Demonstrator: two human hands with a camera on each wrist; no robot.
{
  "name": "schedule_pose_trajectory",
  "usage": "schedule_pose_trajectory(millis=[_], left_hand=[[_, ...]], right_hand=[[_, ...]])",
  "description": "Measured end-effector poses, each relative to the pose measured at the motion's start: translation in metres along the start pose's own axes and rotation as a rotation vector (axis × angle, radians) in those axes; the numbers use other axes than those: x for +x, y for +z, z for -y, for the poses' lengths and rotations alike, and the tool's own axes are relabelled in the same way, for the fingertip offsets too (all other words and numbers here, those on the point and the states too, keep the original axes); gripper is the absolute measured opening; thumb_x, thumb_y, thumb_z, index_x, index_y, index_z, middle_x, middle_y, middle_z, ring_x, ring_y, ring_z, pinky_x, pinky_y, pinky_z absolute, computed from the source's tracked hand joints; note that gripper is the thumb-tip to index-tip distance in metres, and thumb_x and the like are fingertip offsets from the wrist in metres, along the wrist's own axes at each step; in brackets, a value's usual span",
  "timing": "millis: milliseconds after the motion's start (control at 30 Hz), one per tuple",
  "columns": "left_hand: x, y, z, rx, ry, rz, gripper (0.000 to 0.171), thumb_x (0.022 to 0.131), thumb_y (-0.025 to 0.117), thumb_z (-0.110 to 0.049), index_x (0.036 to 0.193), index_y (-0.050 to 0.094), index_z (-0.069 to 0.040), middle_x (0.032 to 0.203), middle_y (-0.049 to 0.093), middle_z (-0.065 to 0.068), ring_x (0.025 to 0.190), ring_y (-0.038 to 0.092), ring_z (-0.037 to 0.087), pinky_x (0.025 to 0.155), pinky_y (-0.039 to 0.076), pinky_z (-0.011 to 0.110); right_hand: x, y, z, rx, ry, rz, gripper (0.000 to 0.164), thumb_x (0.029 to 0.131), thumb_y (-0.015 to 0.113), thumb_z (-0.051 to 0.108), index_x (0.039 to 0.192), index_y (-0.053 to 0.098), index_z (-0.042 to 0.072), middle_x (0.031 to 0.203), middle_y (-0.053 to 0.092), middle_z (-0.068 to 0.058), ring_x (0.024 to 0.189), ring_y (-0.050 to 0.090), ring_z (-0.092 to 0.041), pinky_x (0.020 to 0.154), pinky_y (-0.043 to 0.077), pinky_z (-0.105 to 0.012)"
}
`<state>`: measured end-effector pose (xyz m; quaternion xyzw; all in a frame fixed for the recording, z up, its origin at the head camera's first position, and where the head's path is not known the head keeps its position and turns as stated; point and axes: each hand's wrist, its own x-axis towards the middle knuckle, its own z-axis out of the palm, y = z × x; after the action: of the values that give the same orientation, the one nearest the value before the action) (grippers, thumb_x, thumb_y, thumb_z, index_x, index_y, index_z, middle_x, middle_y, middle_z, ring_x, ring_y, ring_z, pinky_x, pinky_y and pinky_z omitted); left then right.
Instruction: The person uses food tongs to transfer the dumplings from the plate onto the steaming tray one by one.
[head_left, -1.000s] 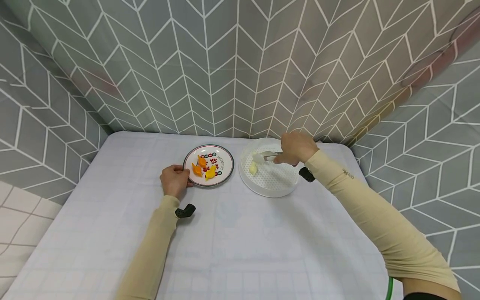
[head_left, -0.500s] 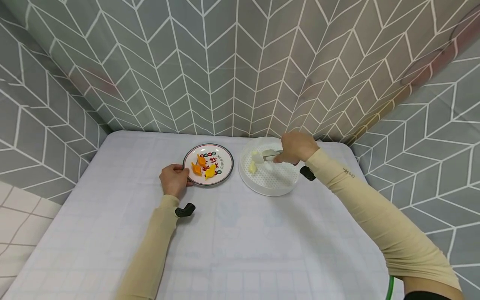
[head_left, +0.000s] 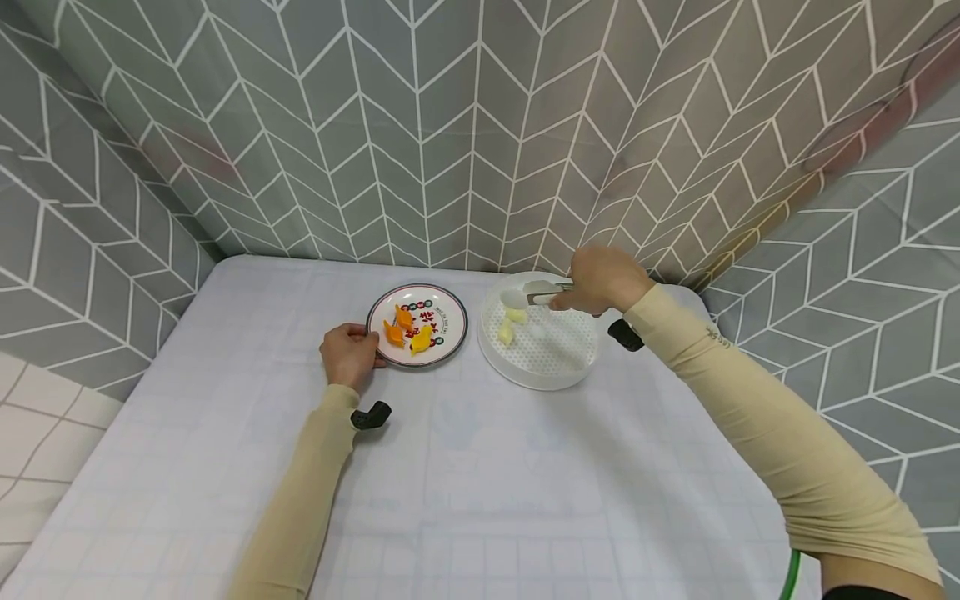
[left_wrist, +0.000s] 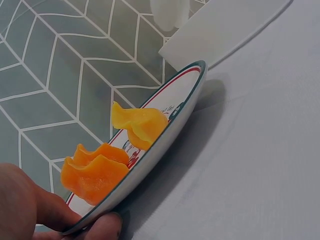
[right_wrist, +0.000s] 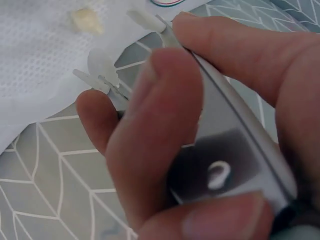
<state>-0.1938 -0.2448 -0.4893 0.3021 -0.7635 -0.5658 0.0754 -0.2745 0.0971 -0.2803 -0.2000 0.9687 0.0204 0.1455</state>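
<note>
My left hand [head_left: 348,358] pinches the left rim of a round white plate [head_left: 452,310] with a dark edge and red print. On it lie two orange dumplings [left_wrist: 97,177] and a yellow dumpling [left_wrist: 145,125]. Metal tongs [right_wrist: 220,100] with pale, broad tips are gripped in my right hand [head_left: 607,279], over the back of a round white perforated tray [head_left: 551,354]. The tongs' tips stand apart with nothing between them in the right wrist view. Two pale yellow pieces, one the front piece [head_left: 506,334] and one the rear piece [head_left: 516,315], lie on the tray's left side.
A white cloth covers the table [head_left: 480,467]. Close behind the plate and tray rises a grey patterned curtain [head_left: 450,167], which also flanks both sides. A green cord [head_left: 791,575] shows under the right elbow.
My right hand has moved up and slightly back to the right with the tongs. Their tips have left the rear pale yellow piece, which now shows. The left hand and plate stay put.
</note>
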Motion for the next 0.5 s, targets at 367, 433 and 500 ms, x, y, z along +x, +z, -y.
schedule_pose_trajectory(millis=[367,433,500], left_hand=[[0.002,-0.001,-0.002,0.01,0.005,0.003,0.034,0.103,0.063,-0.012,0.133,0.063,0.006,0.105,0.069,0.022,0.049,0.065,0.009,0.054,0.063,0.022],[0.001,-0.001,-0.002,0.007,0.005,0.003,0.034,0.103,0.063,-0.011,0.132,0.063,0.007,0.105,0.07,0.023,0.048,0.065,0.009,0.053,0.063,0.022],[0.001,-0.001,-0.001,0.004,0.004,0.002,0.034,0.103,0.063,-0.011,0.133,0.063,0.007,0.105,0.07,0.023,0.048,0.065,0.009,0.053,0.063,0.022]], right_hand=[[-0.004,-0.014,0.028,-0.059,-0.102,0.023,0.049,0.095,0.073,0.054,0.067,0.072,0.015,0.059,0.071,-0.001,0.069,0.071,-0.021,0.056,0.051,-0.032],[-0.003,-0.015,0.036,-0.069,-0.122,0.032,0.049,0.095,0.072,0.055,0.066,0.072,0.015,0.058,0.071,0.0,0.07,0.071,-0.021,0.057,0.051,-0.032],[-0.001,-0.015,0.044,-0.079,-0.129,0.044,0.05,0.095,0.071,0.057,0.066,0.072,0.016,0.058,0.071,0.001,0.071,0.071,-0.021,0.056,0.05,-0.032]])
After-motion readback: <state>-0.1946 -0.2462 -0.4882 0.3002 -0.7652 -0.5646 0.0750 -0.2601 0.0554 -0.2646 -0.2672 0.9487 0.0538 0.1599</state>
